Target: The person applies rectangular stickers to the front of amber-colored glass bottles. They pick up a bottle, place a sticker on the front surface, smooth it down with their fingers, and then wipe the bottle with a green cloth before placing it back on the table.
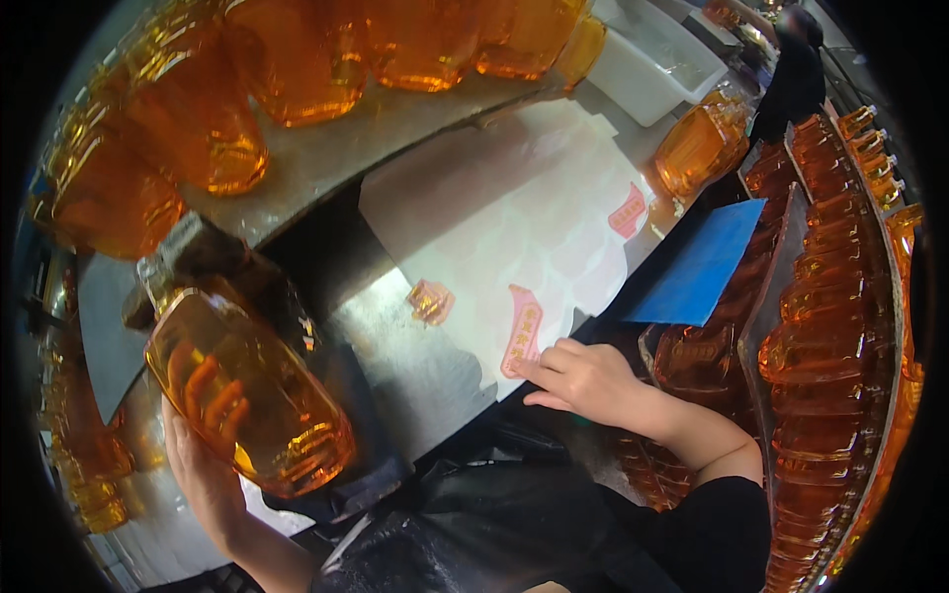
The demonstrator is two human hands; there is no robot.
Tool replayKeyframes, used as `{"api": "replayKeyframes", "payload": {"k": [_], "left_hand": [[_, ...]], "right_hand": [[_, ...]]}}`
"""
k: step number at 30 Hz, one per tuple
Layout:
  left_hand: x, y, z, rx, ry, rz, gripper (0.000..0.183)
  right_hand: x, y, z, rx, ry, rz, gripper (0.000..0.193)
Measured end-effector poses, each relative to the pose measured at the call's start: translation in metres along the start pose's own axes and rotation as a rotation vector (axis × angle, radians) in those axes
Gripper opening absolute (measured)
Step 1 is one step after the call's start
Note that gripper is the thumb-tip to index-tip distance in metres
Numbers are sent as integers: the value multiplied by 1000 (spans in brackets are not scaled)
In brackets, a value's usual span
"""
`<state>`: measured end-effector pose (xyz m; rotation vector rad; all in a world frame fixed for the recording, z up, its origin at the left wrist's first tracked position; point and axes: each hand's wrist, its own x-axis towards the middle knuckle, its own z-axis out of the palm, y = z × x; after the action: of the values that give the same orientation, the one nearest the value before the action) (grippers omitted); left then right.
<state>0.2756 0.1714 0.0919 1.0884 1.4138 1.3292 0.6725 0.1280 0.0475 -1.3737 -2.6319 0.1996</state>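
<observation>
Low on the left, a big amber bottle [247, 395] lies tilted in the person's left hand [203, 465], whose fingers wrap it from underneath and show through the liquid. Well apart to the right, the right hand [583, 381] rests half curled, fingertips pressing the lower end of a pink label [522, 331] on the white backing sheet [514, 217]. Another pink label [629, 211] lies farther up that sheet. Rows of amber bottles [820, 346] fill the right side, beside a blue card [707, 265].
</observation>
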Motion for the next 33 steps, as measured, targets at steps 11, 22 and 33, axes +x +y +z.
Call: {"api": "replayKeyframes", "payload": {"k": [11, 22, 33], "left_hand": [[-34, 7, 5, -83, -55, 76, 103], [-49, -6, 3, 536, -125, 448, 120], [-11, 22, -13, 756, -89, 554, 83]], "right_hand": [[14, -18, -23, 596, 164, 384, 9], [199, -113, -75, -86, 551, -778, 30], [194, -127, -88, -131, 220, -415, 60]]}}
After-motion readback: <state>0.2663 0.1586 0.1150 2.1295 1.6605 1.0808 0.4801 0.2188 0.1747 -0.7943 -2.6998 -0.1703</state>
